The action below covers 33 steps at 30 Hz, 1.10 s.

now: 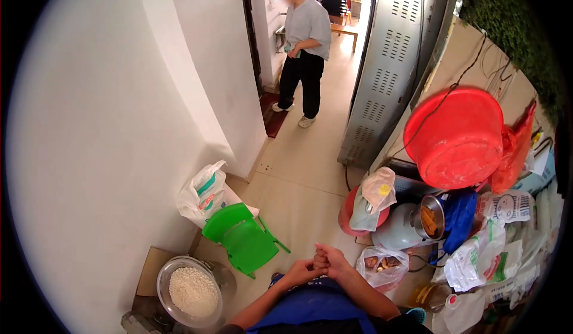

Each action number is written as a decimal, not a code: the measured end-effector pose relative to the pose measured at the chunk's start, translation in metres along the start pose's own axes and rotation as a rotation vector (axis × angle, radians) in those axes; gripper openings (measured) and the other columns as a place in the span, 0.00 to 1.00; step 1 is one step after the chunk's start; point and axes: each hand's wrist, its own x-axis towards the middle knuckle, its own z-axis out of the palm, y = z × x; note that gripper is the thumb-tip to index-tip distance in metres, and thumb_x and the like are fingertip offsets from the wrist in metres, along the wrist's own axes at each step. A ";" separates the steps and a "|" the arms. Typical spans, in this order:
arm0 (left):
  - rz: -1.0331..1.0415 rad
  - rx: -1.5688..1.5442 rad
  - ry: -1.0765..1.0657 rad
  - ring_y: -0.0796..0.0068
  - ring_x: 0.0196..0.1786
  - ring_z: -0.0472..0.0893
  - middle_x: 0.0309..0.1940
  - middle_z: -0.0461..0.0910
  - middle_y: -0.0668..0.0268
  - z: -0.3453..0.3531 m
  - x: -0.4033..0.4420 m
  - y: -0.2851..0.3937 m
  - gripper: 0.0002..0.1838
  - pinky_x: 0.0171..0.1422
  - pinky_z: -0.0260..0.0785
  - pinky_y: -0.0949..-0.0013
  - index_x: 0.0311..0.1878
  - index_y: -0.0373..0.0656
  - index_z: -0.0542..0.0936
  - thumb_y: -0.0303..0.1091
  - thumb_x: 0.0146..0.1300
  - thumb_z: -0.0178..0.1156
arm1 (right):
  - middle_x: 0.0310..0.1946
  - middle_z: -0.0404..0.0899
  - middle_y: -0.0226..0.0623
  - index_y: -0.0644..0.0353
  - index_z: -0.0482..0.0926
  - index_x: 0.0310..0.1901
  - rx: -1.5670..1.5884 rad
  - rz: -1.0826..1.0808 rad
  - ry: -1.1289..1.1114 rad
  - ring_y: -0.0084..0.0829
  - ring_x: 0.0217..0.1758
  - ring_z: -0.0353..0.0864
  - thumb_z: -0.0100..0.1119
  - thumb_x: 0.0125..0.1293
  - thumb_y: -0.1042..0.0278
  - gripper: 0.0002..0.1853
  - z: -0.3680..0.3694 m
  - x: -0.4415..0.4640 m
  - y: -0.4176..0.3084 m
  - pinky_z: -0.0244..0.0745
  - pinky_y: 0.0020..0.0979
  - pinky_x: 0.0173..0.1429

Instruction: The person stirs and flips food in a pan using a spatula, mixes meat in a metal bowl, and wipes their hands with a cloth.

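Close in front of my blue apron [310, 310], both hands meet. My left hand [302, 272] comes in from the left, its fingers drawn together and touching the right one. My right hand [333, 260] is curled closed against it. Whatever lies between the fingers, if anything, is hidden. A green plastic chair [242, 235] stands just left of my hands. To their right is a clear plastic bag [382, 267] with brownish food in it.
At lower left sits a metal bowl [161, 286] of white grains, near a white sack [200, 194]. A gas cylinder [394, 226], a red tub [459, 137], an oil bottle [427, 297] and several bags crowd the right. A person [307, 29] stands by the doorway beside a metal cabinet [388, 65].
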 end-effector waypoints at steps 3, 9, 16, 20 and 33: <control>0.020 -0.020 -0.015 0.88 0.31 0.73 0.26 0.78 0.76 -0.001 0.002 -0.003 0.17 0.34 0.63 0.78 0.44 0.40 0.85 0.46 0.67 0.72 | 0.12 0.51 0.24 0.47 0.57 0.19 -0.002 -0.038 0.002 0.22 0.12 0.48 0.49 0.80 0.56 0.27 -0.004 0.002 0.002 0.46 0.30 0.17; 0.085 0.019 0.033 0.87 0.28 0.72 0.25 0.78 0.77 0.000 0.005 -0.009 0.17 0.31 0.62 0.76 0.43 0.40 0.84 0.45 0.67 0.72 | 0.12 0.53 0.24 0.48 0.59 0.19 -0.070 -0.115 0.118 0.21 0.12 0.49 0.52 0.79 0.58 0.26 0.004 0.001 0.003 0.46 0.29 0.18; 0.161 0.163 0.089 0.85 0.29 0.74 0.25 0.79 0.72 -0.001 0.009 -0.013 0.15 0.34 0.66 0.75 0.46 0.38 0.83 0.38 0.66 0.71 | 0.17 0.74 0.30 0.62 0.79 0.23 -0.668 -0.472 0.309 0.20 0.17 0.69 0.59 0.76 0.56 0.23 0.022 -0.004 0.020 0.63 0.28 0.22; 0.286 0.156 0.079 0.81 0.31 0.78 0.28 0.82 0.67 0.000 0.005 -0.010 0.12 0.38 0.71 0.71 0.47 0.35 0.82 0.33 0.65 0.69 | 0.22 0.84 0.36 0.68 0.85 0.30 -0.981 -0.485 0.315 0.22 0.24 0.80 0.59 0.75 0.54 0.23 0.001 0.007 0.027 0.74 0.28 0.31; 0.298 0.315 0.070 0.75 0.36 0.84 0.36 0.88 0.60 -0.008 0.000 -0.010 0.17 0.39 0.75 0.69 0.50 0.35 0.85 0.33 0.59 0.69 | 0.21 0.83 0.43 0.64 0.87 0.32 -1.310 -0.554 0.341 0.36 0.25 0.84 0.59 0.72 0.49 0.24 0.020 -0.012 0.020 0.77 0.38 0.36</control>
